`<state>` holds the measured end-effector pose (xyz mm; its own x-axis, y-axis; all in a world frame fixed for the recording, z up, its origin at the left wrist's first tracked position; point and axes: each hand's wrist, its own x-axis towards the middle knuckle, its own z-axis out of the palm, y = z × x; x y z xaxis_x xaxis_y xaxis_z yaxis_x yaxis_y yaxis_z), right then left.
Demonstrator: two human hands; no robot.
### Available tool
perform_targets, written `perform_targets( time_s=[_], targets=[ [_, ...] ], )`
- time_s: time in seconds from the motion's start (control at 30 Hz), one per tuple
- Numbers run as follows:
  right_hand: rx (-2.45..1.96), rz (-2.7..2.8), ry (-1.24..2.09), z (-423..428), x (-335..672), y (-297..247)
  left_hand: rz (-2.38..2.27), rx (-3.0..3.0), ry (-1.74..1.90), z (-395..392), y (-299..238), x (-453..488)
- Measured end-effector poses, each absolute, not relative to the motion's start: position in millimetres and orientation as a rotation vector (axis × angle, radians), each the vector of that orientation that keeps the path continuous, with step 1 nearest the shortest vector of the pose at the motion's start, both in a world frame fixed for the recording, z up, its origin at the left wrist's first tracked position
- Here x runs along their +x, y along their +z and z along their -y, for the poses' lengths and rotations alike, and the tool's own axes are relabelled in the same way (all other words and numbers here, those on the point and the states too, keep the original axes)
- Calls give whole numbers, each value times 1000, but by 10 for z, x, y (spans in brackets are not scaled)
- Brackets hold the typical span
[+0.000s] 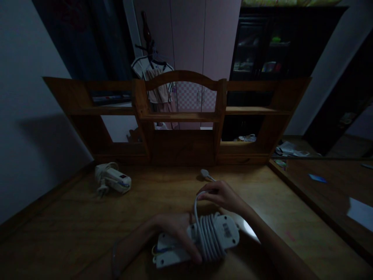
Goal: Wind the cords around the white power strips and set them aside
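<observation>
L hand [176, 227] clamped round pwr strip [229, 232]; R hand [220, 194] arched, fingers pinching cord [210, 238].

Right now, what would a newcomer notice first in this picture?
Probably the pale power strip, wrapped in white cord, low in the centre: the left hand grips it while the right hand pinches the cord. Behind, a wooden shelf unit backs the desk. A second power strip lies toward the left.

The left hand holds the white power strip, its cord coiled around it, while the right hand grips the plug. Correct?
Not quite: the head view shows the right hand gripping the cord; the plug is beyond that hand. The rest stands.
</observation>
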<state>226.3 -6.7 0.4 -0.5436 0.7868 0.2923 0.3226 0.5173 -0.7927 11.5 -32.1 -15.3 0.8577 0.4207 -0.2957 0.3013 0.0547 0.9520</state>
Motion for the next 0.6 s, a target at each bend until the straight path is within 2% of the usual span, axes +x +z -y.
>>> perform_targets(
  time_s=[0.17, 0.4, 0.6],
  targets=[
    [-1027, 2106, 1015, -74, 2322, -158, -478, 1210, 95, 286, -211, 141],
    [-1011, 2104, 1154, -124, 2361, -267, -532, 1204, 237, 238, -305, 143],
    [-987, 2088, 1051, -181, 2434, -339, -537, 1107, 320, 234, -270, 186]
  ],
)
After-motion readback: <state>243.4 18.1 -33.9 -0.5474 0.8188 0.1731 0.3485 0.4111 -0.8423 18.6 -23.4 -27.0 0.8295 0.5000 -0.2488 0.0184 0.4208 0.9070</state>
